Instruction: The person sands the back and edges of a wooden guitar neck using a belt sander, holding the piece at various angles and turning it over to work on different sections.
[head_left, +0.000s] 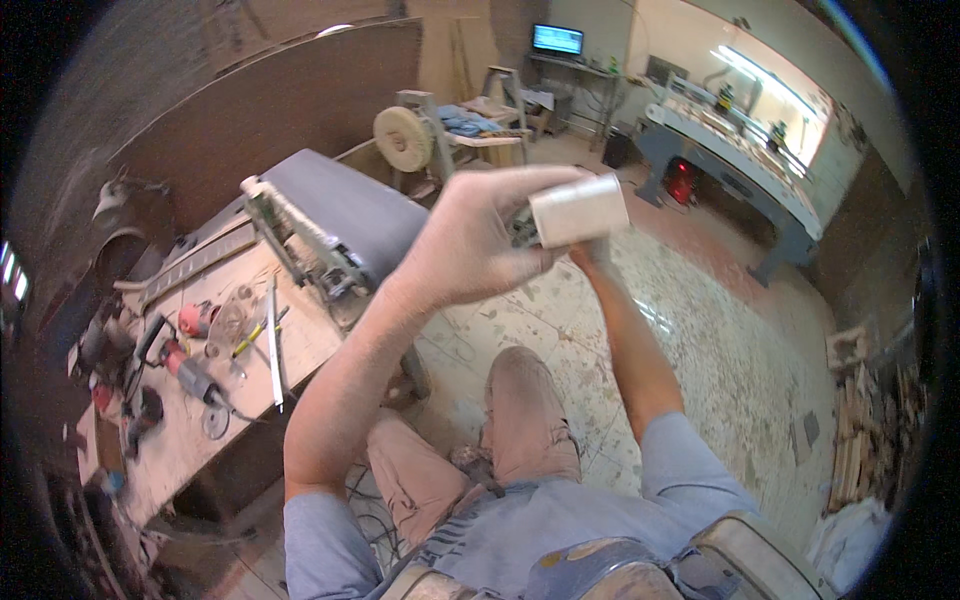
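The pale block (pixel 582 211) is up in the air in front of the person, above the floor (pixel 700 340) and clear of the desk. The left hand (pixel 468 235) is partly closed, fingers along the block's upper side and thumb below, gripping its left end; a small dark grey item (pixel 522 230) shows between palm and block, its kind unclear. The right hand (pixel 592 256) is at the block's underside, mostly hidden behind it, so I cannot tell how far it is closed or whether it grips.

To the left, well apart, the desk (pixel 190 450) carries a red-and-grey power tool (pixel 187 372), a yellow stick (pixel 255 338) and a long pale strip (pixel 274 350), crowded among other tools. Beyond the left forearm lies a wide grey surface (pixel 340 205); past it stand a round pale wheel (pixel 403 139) and blue cloths (pixel 467 121). Farther off are a lit screen (pixel 557 40) and, right of it, a long grey-legged machine (pixel 720 165) over a red glow (pixel 681 182). Stacked wood pieces (pixel 860 430) line the right side.
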